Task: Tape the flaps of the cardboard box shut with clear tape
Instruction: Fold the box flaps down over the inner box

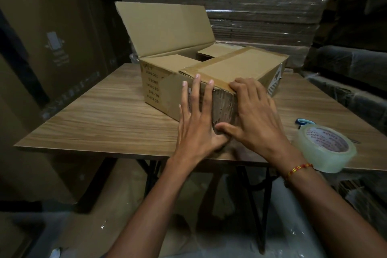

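A brown cardboard box [240, 65] stands on a wooden table [109, 115], its near corner pointing at me. The right top flap lies closed with clear tape along its edges. The left long flap [165, 27] stands upright, and two short flaps are folded in. My left hand [196, 119] lies flat, fingers spread, against the box's near side. My right hand [253, 113] presses on the near corner, fingers on the taped top edge, thumb touching my left hand. A roll of clear tape [324, 146] lies on the table at the right, untouched.
A blue-handled tool [303, 121], partly hidden, lies behind the tape roll. Plastic-wrapped stacks of flat cardboard [261, 6] rise behind the table. Large cartons [52, 48] stand at the left. The table's front edge is close to my arms.
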{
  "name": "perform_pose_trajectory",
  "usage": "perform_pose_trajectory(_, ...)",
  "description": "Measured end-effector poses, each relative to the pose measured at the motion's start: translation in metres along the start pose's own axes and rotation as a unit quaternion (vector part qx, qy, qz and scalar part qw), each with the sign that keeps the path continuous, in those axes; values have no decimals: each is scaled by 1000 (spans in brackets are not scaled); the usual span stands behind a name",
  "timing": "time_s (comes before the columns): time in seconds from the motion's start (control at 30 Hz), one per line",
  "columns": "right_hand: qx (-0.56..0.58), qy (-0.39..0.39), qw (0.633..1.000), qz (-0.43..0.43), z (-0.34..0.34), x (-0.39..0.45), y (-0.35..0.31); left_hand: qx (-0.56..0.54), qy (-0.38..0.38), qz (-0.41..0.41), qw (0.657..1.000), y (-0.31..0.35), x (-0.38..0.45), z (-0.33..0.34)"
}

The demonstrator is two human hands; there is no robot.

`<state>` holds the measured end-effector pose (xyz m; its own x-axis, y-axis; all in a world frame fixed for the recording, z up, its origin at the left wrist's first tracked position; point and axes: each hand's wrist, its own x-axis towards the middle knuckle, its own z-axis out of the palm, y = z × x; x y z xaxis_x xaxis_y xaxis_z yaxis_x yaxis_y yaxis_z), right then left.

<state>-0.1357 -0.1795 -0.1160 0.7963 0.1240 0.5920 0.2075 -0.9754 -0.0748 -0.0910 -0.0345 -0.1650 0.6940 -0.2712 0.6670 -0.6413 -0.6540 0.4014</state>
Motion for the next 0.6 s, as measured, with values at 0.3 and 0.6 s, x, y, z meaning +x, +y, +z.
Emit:
perform_pose_trajectory(0.3, 161, -67, 982, -69, -10, 6, 41, 19, 3, 7, 1000, 0, 1, 3)
perform_pose_trajectory(0.6, 180, -23, 982, -50, 11, 7, 17, 3, -7, 8, 1000, 4, -6, 7)
